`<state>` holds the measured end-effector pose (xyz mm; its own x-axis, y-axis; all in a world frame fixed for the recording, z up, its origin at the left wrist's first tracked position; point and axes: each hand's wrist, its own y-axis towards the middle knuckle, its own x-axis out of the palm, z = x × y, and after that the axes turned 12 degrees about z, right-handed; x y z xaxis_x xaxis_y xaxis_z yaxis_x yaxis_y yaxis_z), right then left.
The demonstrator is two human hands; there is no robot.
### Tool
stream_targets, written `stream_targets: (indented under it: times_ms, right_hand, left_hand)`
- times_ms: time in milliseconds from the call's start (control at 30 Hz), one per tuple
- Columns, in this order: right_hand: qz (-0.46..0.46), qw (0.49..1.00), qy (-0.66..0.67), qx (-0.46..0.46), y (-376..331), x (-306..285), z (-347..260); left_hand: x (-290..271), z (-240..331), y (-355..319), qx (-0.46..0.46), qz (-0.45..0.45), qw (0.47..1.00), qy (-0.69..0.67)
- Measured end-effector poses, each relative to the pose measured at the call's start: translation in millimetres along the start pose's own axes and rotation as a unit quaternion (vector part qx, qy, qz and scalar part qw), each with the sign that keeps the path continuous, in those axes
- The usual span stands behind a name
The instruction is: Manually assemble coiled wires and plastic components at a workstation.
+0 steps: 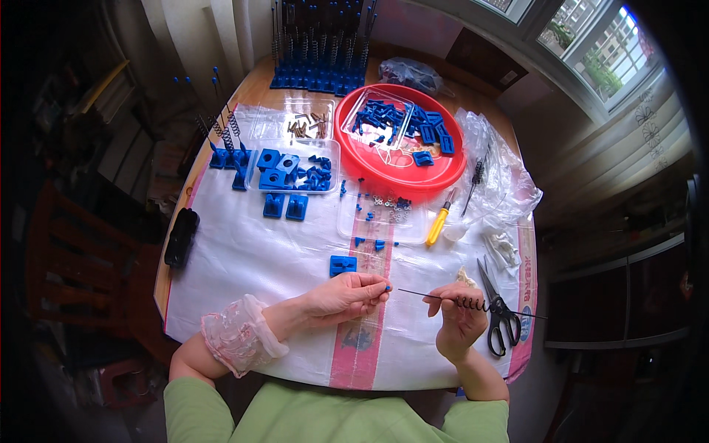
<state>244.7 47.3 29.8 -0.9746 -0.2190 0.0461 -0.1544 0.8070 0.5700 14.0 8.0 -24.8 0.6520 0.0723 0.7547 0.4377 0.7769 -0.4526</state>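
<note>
Bead (388,288), tiny & blue, barely readable in left hand (341,297) fingertip pinch; right hand (456,317) pinches thin black rod w/ spring (473,303), rod tip pointing 9 o'clock, scissors (499,314) at 3.

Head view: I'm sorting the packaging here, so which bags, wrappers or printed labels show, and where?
Crumpled clear plastic bag: right of the red round tray, transparent, shapeless.
Dark clear plastic bag: far table edge behind the tray, bunched.
White woven sack sheet: spread over the table, with a red printed band near the hands.
</note>
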Motion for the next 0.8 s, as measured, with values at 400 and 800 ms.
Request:
stream_targets:
  times_ms: [400,800]
  right_hand:
    - [-0.032,0.999,-0.006,-0.002,-3.1,0.6,2.6]
    - [-0.032,0.999,-0.012,0.008,-4.4,0.8,3.3]
  left_hand:
    - [-0.9,-2.7,-0.3,0.007,0.013,1.000,0.014]
    - [-2.1,-3.7,0.8,0.002,0.024,1.000,0.018]
